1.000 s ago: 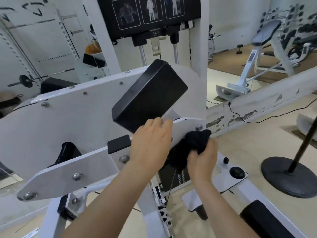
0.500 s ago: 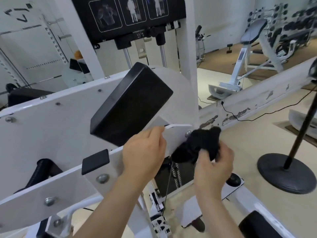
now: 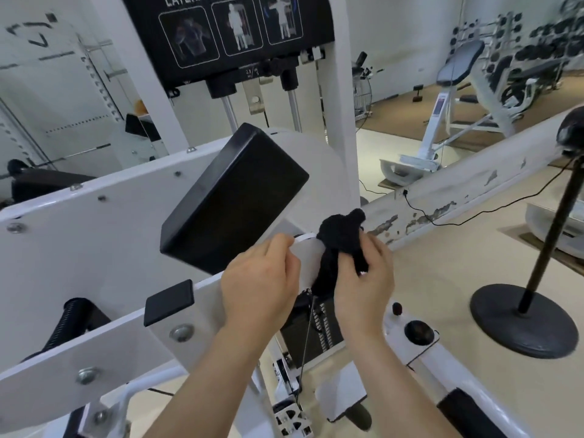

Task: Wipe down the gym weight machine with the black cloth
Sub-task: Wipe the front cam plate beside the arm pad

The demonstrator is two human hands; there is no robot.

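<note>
1. Weight machine [image 3: 94, 235]: white arm plate, long axis rising left to right.
2. Black pad [image 3: 234, 197]: just above that plate's right end, tilted.
3. Left hand [image 3: 262, 279]: grips plate edge below pad.
4. Right hand [image 3: 363, 273]: clutches black cloth [image 3: 339, 235], bunched against plate tip, right of pad.

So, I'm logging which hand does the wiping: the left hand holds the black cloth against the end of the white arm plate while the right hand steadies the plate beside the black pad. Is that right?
The hands are swapped. In the head view the right hand grips the black cloth at the end of the white arm plate, and the left hand steadies the plate beside the black pad.
</note>
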